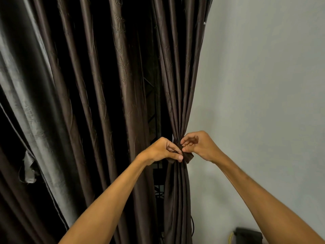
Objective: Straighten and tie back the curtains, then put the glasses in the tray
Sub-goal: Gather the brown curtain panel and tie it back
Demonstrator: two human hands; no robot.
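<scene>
A dark brown curtain panel [177, 76] hangs beside the wall, gathered tight at mid-height by a matching tie-back [188, 156]. My left hand [163, 150] pinches the tie-back from the left, thumb and fingers curled on the fabric. From the right, my right hand [198, 145] pinches the same band at the knot. More curtain panels [79, 103] hang loose in long folds to the left. No glasses or tray are in view.
A pale grey wall [263, 103] fills the right side. A dark window grille [154, 106] shows in the gap between panels. A dark object with a yellow cable [248, 235] sits low at the right.
</scene>
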